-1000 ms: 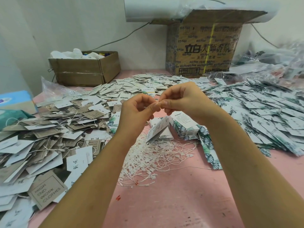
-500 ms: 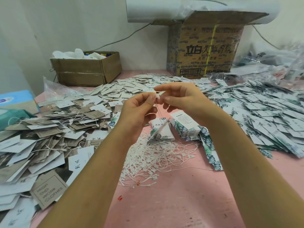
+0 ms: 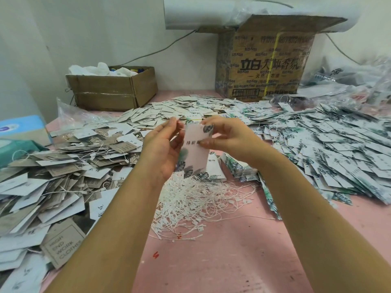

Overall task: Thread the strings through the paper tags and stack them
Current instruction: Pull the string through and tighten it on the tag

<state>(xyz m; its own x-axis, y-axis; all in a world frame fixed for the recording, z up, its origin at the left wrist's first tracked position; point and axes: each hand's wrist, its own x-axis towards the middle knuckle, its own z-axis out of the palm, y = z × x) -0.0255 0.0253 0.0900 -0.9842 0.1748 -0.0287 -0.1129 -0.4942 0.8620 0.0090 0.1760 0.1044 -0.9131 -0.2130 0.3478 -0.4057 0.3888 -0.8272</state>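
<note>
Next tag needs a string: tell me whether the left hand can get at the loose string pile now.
Probably yes: the string pile lies uncovered just below the left hand, though its grip on the held tag must release first.

The tag [image 3: 194, 149] is held between the left hand [image 3: 163, 149] and the right hand [image 3: 230, 140], above the table [image 3: 222, 261]. Under the grip and nearer the person lies a tangle of strings [image 3: 196, 204]. Just right of the grip sits a stack of tags [image 3: 241, 170], and loose tags [image 3: 338, 149] are spread beyond it. A heap of tags [image 3: 63, 172] lies to the left. Behind the grip stand the small box [image 3: 112, 92], to the left, and the large box [image 3: 266, 66], to the right, with a roll [image 3: 196, 13] lying on top of it.
</note>
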